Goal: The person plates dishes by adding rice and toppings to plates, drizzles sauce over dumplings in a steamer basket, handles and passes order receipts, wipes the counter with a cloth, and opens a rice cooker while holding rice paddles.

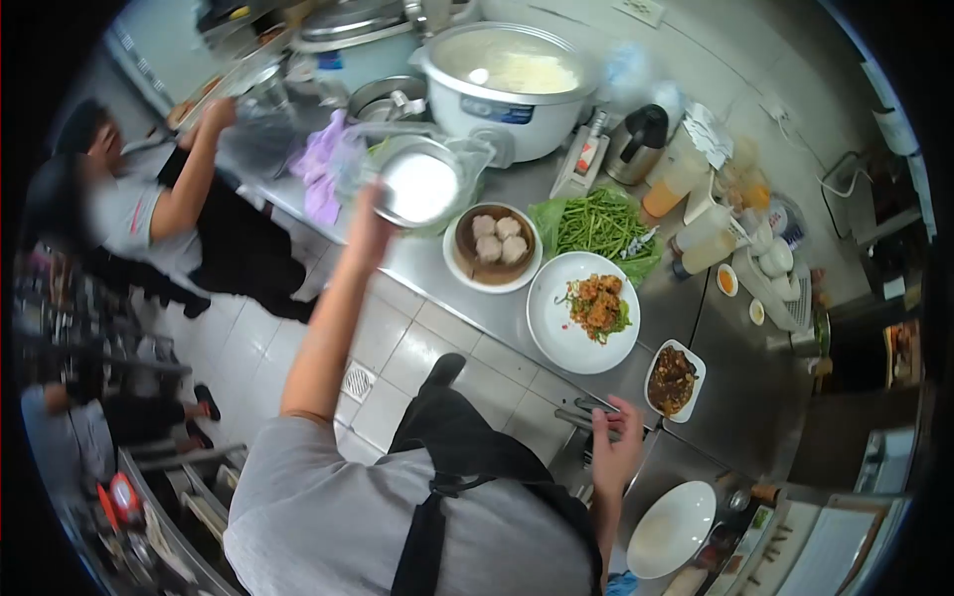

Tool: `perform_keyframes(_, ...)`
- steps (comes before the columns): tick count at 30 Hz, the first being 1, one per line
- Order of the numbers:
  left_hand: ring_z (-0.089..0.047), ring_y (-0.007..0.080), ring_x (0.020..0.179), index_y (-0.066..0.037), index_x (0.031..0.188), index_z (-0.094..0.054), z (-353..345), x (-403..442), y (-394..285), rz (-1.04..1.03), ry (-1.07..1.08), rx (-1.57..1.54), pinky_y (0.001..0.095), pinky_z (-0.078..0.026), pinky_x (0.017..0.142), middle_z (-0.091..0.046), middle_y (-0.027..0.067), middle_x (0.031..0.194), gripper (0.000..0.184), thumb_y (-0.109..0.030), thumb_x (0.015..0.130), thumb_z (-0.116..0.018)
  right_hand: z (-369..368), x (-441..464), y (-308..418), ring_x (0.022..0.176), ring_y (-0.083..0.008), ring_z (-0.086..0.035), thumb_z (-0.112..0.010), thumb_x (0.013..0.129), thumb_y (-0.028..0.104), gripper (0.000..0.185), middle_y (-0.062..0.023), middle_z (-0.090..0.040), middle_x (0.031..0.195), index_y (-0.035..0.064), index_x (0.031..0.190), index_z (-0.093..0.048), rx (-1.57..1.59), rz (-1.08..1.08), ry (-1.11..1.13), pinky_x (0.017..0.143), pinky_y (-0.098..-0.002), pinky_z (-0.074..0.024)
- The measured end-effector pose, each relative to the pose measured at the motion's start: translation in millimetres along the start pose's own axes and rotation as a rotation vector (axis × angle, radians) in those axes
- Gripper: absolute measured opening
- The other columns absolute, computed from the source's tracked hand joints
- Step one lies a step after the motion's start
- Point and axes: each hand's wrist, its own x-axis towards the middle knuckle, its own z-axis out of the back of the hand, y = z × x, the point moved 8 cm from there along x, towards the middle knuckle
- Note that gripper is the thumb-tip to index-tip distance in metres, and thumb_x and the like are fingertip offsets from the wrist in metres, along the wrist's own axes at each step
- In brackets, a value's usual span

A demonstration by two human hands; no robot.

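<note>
My left hand point(369, 233) is stretched forward and blurred by motion. Its fingertips are at the near rim of a round metal bowl point(400, 212) with a bright white inside; whether they grip it does not show. Clear plastic bags point(353, 169) surround the bowl. To its right stands a round dish point(490, 278) holding several pale meatballs. My right hand point(618, 437) hangs low at the counter edge, fingers apart and holding nothing. Near it are a white plate point(556, 333) of fried food with greens and a small square white dish point(674, 379) of dark saucy food.
A large rice cooker point(487, 119) stands at the back beside a steel thermos point(641, 144). Green vegetables point(596, 223) lie in a bag. Sauce bottles point(676, 184) line the wall. At left, another person point(179, 214) works at the counter. An oval white plate point(671, 531) is at lower right.
</note>
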Motion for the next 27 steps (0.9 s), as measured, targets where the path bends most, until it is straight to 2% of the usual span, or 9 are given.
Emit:
perform_keyframes(3,-0.056,0.0248,0.107,-0.007,0.129,-0.043,56.4,115.6,-73.3,-0.221,-0.155,0.113,0.0426,-0.048,0.090,-0.052,0.0120,0.121,0.054,-0.044,0.091,-0.052,-51.6,27.6,4.3,0.079,-0.0176,-0.057,-0.067,0.082,0.011,0.025,-0.0098,-0.062,0.094,0.0027,0.105,-0.060,0.026,-0.032,0.010,0.073,-0.0289,-0.0469)
perform_keyframes(10,-0.060,0.0338,0.099,0.001,0.128,-0.049,198.4,380.5,-64.5,0.083,-0.274,0.871,0.0437,-0.053,0.072,-0.054,0.0214,0.122,0.079,-0.064,0.084,-0.048,-75.6,53.0,-22.0,0.067,-0.0097,-0.052,-0.066,0.084,0.013,0.024,-0.0051,-0.060,0.080,0.0041,0.106,-0.060,0.055,-0.288,-0.178,0.063,-0.0252,-0.0444)
perform_keyframes(11,-0.058,0.0389,0.103,0.000,0.128,-0.050,194.9,384.5,-98.1,-0.090,-0.565,1.637,0.0492,-0.048,0.082,-0.053,0.0255,0.124,0.085,-0.071,0.081,-0.045,-72.5,46.4,-37.6,0.066,-0.0093,-0.051,-0.067,0.084,0.013,0.026,-0.0049,-0.060,0.081,0.0047,0.108,-0.060,0.046,-0.298,-0.251,0.061,-0.0249,-0.0440)
perform_keyframes(12,-0.055,0.0427,0.103,-0.003,0.127,-0.053,162.8,360.4,-119.2,-0.452,-0.687,1.764,0.0531,-0.041,0.090,-0.055,0.0279,0.121,0.089,-0.076,0.077,-0.044,-63.7,38.0,-54.6,0.065,-0.0097,-0.051,-0.067,0.084,0.013,0.030,-0.0054,-0.059,0.083,0.0050,0.112,-0.057,0.011,-0.324,-0.371,0.060,-0.0248,-0.0437)
perform_keyframes(15,-0.058,0.0216,0.079,0.002,0.105,-0.063,44.5,247.4,-130.2,-0.871,-0.250,0.984,0.0314,-0.046,0.075,-0.063,0.0143,0.084,0.042,-0.034,0.096,-0.045,-54.4,10.3,-108.8,0.066,-0.0147,-0.058,-0.068,0.084,0.018,0.051,-0.0108,-0.058,0.099,0.0037,0.127,-0.043,0.154,-0.525,-0.604,0.059,-0.0263,-0.0485)
perform_keyframes(17,-0.056,0.0177,0.080,-0.004,0.081,-0.058,-17.1,175.5,-62.6,-0.384,0.214,0.886,0.0319,-0.045,0.076,-0.059,0.0084,0.087,0.040,-0.036,0.097,-0.042,-85.0,23.9,-101.9,0.073,-0.0207,-0.063,-0.064,0.084,0.018,0.052,-0.0136,-0.059,0.102,0.0017,0.127,-0.041,0.529,-0.716,-0.444,0.061,-0.0321,-0.0541)
perform_keyframes(20,-0.058,0.0182,0.090,-0.004,0.100,-0.060,-98.5,-2.2,93.7,0.438,1.319,0.464,0.0316,-0.045,0.085,-0.061,0.0091,0.099,0.039,-0.039,0.095,-0.043,-119.7,33.8,-122.8,0.081,-0.0299,-0.066,-0.058,0.081,0.018,0.052,-0.0171,-0.059,0.106,0.0010,0.126,-0.040,0.817,-0.821,-0.377,0.065,-0.0425,-0.0586)
perform_keyframes(22,-0.056,0.0154,0.101,-0.004,0.137,-0.037,-92.3,-82.6,161.6,0.850,1.297,0.767,0.0280,-0.045,0.084,-0.058,0.0109,0.110,0.056,-0.034,0.093,-0.054,-127.5,36.2,-126.8,0.083,-0.0338,-0.066,-0.054,0.078,0.017,0.052,-0.0185,-0.059,0.108,0.0015,0.126,-0.040,0.910,-0.797,-0.399,0.066,-0.0466,-0.0595)
perform_keyframes(27,-0.050,0.0210,0.114,-0.004,0.140,-0.023,-153.5,-139.0,188.1,0.828,1.086,0.374,0.0327,-0.045,0.093,-0.047,0.0124,0.127,0.055,-0.016,0.094,-0.051,-123.5,1.5,-65.1,0.082,-0.0316,-0.065,-0.053,0.076,0.011,0.051,-0.0140,-0.059,0.103,0.0019,0.125,-0.041,1.126,-0.760,-0.637,0.066,-0.0471,-0.0591)
